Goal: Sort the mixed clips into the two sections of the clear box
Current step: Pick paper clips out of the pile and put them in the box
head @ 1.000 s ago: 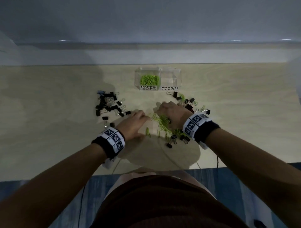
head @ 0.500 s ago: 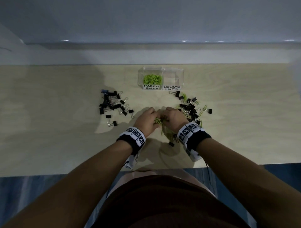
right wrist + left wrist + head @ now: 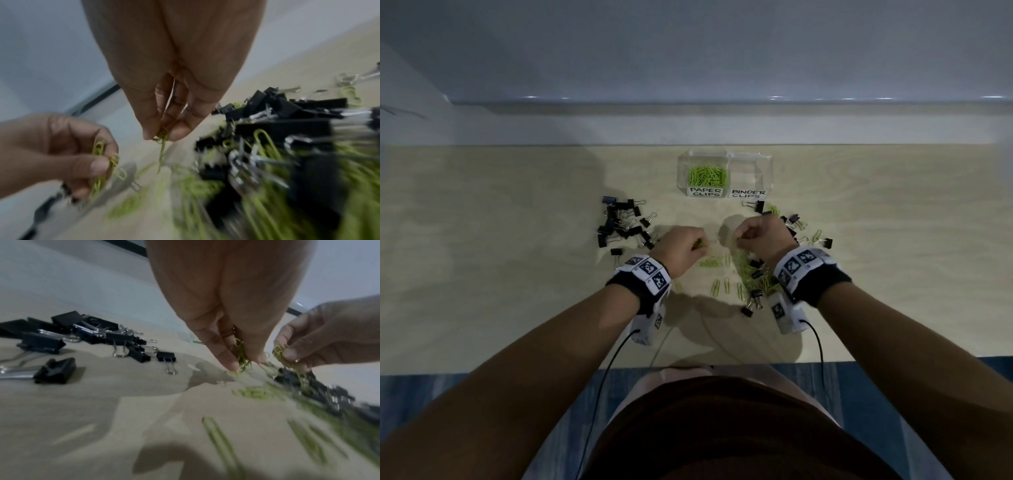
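Two hands are up over the surface (image 3: 517, 240). My left hand (image 3: 681, 248) pinches a few green paper clips (image 3: 243, 360), and my right hand (image 3: 760, 236) pinches some too. More green clips and black binder clips (image 3: 621, 222) lie below. Behind them, the clear box (image 3: 724, 173) has green clips in its left part.

In the head view we could not see the fingers of the left hand (image 3: 681, 248) or the right hand (image 3: 762, 236), curled under out of sight. Both wrist views smeared the nearest green paper clips (image 3: 257, 203) and binder clips (image 3: 329, 395) on the counter (image 3: 123, 402); we could not count them.
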